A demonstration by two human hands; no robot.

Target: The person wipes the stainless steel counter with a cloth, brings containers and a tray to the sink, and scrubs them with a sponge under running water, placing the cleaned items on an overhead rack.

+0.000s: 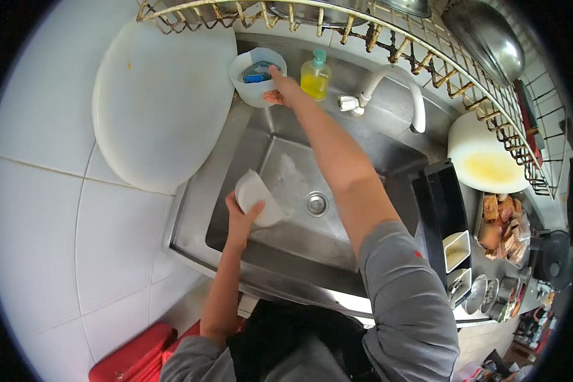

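My left hand (239, 219) grips a white bowl (256, 197), tilted on its side over the left part of the steel sink (280, 245). The thumb lies across the bowl and the fingers are behind it. My right hand (285, 91) is stretched out to the sink's back left corner, at the right rim of a white tub (251, 95). Its fingers are apart, with nothing visible between them. Inside the tub lie a blue sponge (253, 78) and some grey-green scrubbing material. Just right of that hand stands a pump bottle (315, 79) of yellow liquid.
A white faucet (388, 76) rises behind the sink. Above hangs a rusty wire rack (401, 44) with metal bowls. A large white round board (165, 102) leans at left. Black trays (440, 197), white containers and a tray of brown food pieces (504, 229) stand at right.
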